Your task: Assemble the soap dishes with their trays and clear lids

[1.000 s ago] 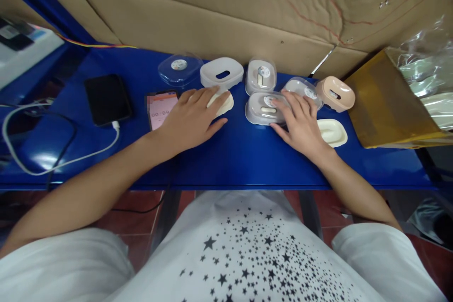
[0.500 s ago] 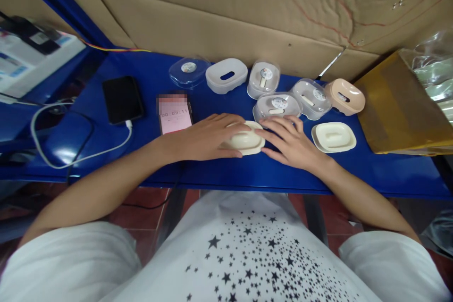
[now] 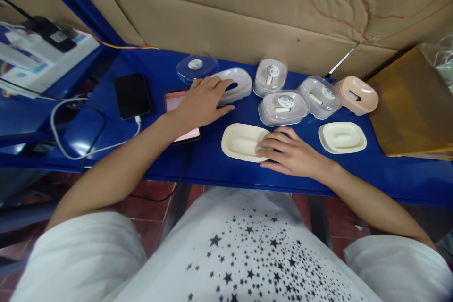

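My left hand (image 3: pixel 205 101) reaches over the left end of a white oval plastic shell (image 3: pixel 244 80) with a slot in it. Its fingers are spread and the thumb stands apart in front of the shell. Part of my left hand also covers a phone (image 3: pixel 187 134) lying on the table. My right hand (image 3: pixel 283 153) has its fingers curled over the right end of a shallow cream-coloured oval tray (image 3: pixel 239 144), which lies near the table's front edge. A smaller cream-coloured piece (image 3: pixel 342 137) with a raised middle lies to the right of that hand.
Behind the tray stand several clear-lidded boxes (image 3: pixel 283 108) with round labels. A clear lid (image 3: pixel 196 67) lies at the back left, and a peach slotted shell (image 3: pixel 357 92) stands beside a cardboard box (image 3: pixel 410 108). A black device (image 3: pixel 132 96) with a white cable (image 3: pixel 53 127) is at left.
My left hand has left the cream tray and moved up and left to the white shell. My right hand stays at the tray's right end. The view has shifted slightly.
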The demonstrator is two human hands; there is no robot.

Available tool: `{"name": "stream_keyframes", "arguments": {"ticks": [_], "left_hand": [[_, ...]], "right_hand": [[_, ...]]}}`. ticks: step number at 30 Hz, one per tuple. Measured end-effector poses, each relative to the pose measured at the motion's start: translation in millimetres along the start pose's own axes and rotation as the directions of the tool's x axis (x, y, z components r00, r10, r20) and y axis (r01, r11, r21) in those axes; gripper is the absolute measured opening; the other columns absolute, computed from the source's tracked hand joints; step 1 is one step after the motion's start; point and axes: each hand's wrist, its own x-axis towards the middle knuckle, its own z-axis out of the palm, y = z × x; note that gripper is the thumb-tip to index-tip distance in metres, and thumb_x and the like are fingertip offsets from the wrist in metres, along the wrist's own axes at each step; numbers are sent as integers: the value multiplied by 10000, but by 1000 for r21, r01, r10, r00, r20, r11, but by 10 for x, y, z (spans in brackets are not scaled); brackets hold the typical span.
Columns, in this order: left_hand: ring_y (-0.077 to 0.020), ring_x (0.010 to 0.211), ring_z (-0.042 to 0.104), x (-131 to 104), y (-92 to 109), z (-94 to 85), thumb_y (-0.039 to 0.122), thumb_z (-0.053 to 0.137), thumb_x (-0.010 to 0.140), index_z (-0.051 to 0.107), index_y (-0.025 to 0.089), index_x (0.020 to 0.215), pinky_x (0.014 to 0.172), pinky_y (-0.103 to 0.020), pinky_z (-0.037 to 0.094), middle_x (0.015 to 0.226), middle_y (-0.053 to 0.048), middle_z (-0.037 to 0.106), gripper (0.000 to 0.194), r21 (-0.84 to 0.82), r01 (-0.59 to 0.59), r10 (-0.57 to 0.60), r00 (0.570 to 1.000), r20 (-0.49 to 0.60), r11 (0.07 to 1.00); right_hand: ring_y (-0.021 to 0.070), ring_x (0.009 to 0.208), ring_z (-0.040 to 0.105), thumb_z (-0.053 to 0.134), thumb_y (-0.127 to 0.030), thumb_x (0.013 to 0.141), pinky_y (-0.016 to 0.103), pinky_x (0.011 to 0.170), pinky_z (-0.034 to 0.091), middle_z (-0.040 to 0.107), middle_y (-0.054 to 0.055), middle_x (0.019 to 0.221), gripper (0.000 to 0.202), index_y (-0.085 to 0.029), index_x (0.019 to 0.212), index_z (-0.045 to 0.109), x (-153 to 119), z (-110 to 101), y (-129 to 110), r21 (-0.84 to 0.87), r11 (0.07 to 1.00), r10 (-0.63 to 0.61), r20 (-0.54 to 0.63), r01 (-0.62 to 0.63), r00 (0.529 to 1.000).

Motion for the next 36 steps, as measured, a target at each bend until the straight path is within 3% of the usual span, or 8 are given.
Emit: {"name": "stream_keyframes", "arguments": {"ticks": [3,8,11,14,21,25,30,36], "left_hand": [[-426,1301,709,-73,61,-66,357,588,1089,748,150,1383,1135,-595,564,1333,-188,749,394,51,-33,32,999,15,998],[-276,1076,785,-262,215,-295,400,570,1144,764,201,1237,939,-395,636,1225,-103,776,293,-79,-189,176,974,-140,979],[-233,1019,786,-374,391,-335,412,523,1194,739,193,1222,891,-356,624,1160,-83,795,309,-122,-476,457,876,-152,871],[-213,969,777,-457,590,-252,368,515,1205,726,197,1212,877,-351,604,1097,-59,810,272,-45,-588,573,800,-175,808],[-250,1192,730,-540,842,-2,451,594,1183,610,174,1505,1063,-415,531,1338,-103,780,425,5,-650,648,757,-77,760],[-293,1317,684,-546,867,47,399,641,1161,513,166,1618,1162,-475,489,1441,-140,734,529,28,-654,653,752,-88,756],[-296,1385,651,-541,855,36,335,673,1139,527,243,1617,1245,-527,448,1505,-129,705,508,35,-656,654,744,-139,754],[-327,1405,644,-462,708,11,427,682,1109,540,220,1567,1243,-572,451,1568,-166,661,523,37,-638,637,760,-131,769]], "right_hand": [[294,1228,745,629,-462,1145,496,1093,537,836,114,1280,357,-193,1344,753,-13,10,37,65,995,73,10,-73,997],[367,1462,646,594,-494,1145,588,1183,560,672,203,1567,602,-207,1668,508,-73,73,154,201,928,333,-69,-314,940],[407,1645,461,641,-632,1090,652,1283,486,467,220,1745,841,-261,1779,331,-98,77,189,219,928,338,-156,-301,928],[408,1659,442,662,-675,1064,656,1283,485,437,201,1774,827,-286,1749,409,-101,3,183,158,967,217,-93,-201,972],[372,1400,691,711,-505,1090,574,1133,584,716,177,1525,442,-196,1406,724,-123,-251,205,57,988,146,-27,-144,989],[386,1322,724,782,-551,1031,589,1113,582,766,162,1409,437,-210,1303,773,-151,-402,226,57,976,210,2,-210,978],[405,1411,657,775,-614,1012,591,1131,602,670,216,1485,646,-182,1484,685,-198,-484,183,64,957,274,122,-284,954],[443,1443,607,676,-626,1065,590,1039,651,635,261,1537,702,-140,1569,647,-104,-229,16,-81,941,335,88,-328,938]]}}
